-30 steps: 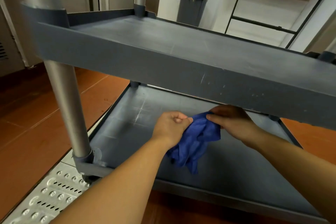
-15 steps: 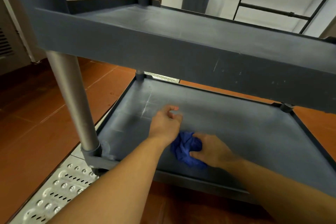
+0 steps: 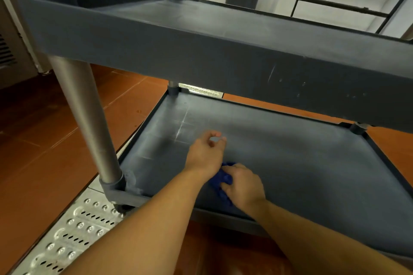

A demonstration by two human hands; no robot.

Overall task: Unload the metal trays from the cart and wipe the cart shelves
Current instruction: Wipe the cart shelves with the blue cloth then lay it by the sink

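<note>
Lower shelf [image 3: 301, 158], front edge: our right hand [image 3: 242, 185] clutches the bunched blue cloth [image 3: 218, 183] against the surface. Left hand [image 3: 204, 155] hovers beside, fingers loosely curled, empty. No trays in view. We'd flatten the cloth, then sweep overlapping strokes toward the pale streaks [image 3: 181, 126] far left.

Cart [image 3: 85, 114] shelves, cloth [image 3: 220, 182] and hands
The upper shelf [image 3: 201, 56] sits over the lower shelf [image 3: 290, 152]. The cloth lies by the lower shelf's near edge under the right hand [image 3: 243, 185], with the left hand [image 3: 205, 154] just beyond. A floor grate [image 3: 73, 234] lies near left.
</note>
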